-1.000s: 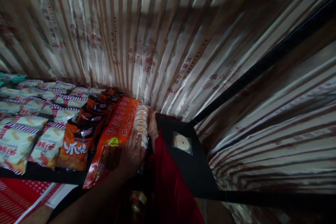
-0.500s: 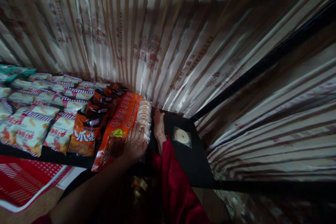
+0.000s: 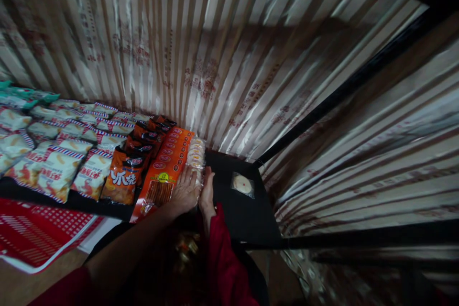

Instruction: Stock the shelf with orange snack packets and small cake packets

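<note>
My left hand lies flat, fingers stretched out, over the near end of a row of clear-wrapped white packets and the edge of the orange snack packs. On the row's right side, my right hand stands on edge with its fingers straight, palm toward the packets, touching or very close to them. Neither hand is wrapped round anything. A single clear-wrapped round white piece lies apart on the black shelf, to the right of my right hand. The nearest packets are partly hidden under my left hand.
Orange-and-black snack bags, white snack bags and green bags stand in rows to the left. Below is a red basket. Striped curtain hangs behind, and a black bar slants up at right.
My right hand has come back toward me along the packets' right side and closer to my left hand. My left hand stays at the near packets. The view has shifted slightly.
</note>
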